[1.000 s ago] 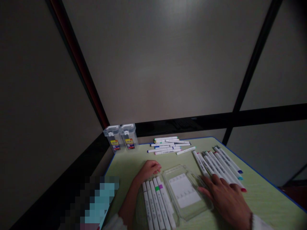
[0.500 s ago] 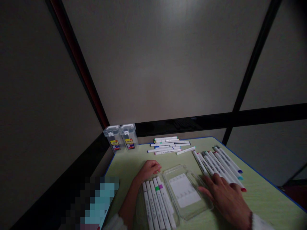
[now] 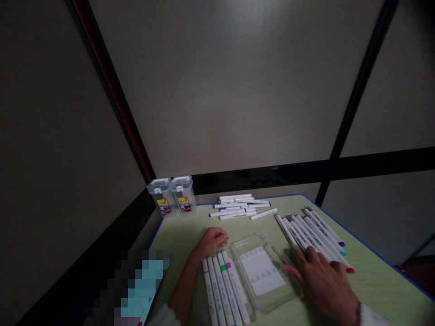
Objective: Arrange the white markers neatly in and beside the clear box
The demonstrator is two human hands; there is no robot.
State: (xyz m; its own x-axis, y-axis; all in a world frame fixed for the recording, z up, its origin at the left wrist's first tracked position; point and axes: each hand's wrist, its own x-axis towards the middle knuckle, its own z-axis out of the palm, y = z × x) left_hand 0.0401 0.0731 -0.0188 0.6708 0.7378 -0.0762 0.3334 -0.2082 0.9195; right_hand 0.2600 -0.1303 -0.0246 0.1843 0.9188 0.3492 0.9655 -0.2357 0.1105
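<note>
My right hand (image 3: 321, 278) lies over the near ends of a row of white markers (image 3: 311, 233), its fingers stretched out and touching them. Thumb apart from the fingers, it reaches toward the edge of a clear plastic case (image 3: 288, 296). That case lies spread open, with a white paper insert (image 3: 261, 270) on its right half. Its left half holds several white markers (image 3: 222, 290) side by side, two with green and purple bands. At the far edge of this half rests my left hand (image 3: 213, 239), fingers curled in, with nothing visible in them.
Two clear lidded containers (image 3: 183, 197) with yellow labels stand at the back left corner. A loose pile of white markers (image 3: 238, 207) lies along the back of the green table (image 3: 190, 224). Panelled walls rise behind and to the left. A pixelated patch (image 3: 142, 285) covers the lower left.
My right hand has shifted slightly right, and the markers beneath it have moved a little the same way. My left hand and the case stay where they were.
</note>
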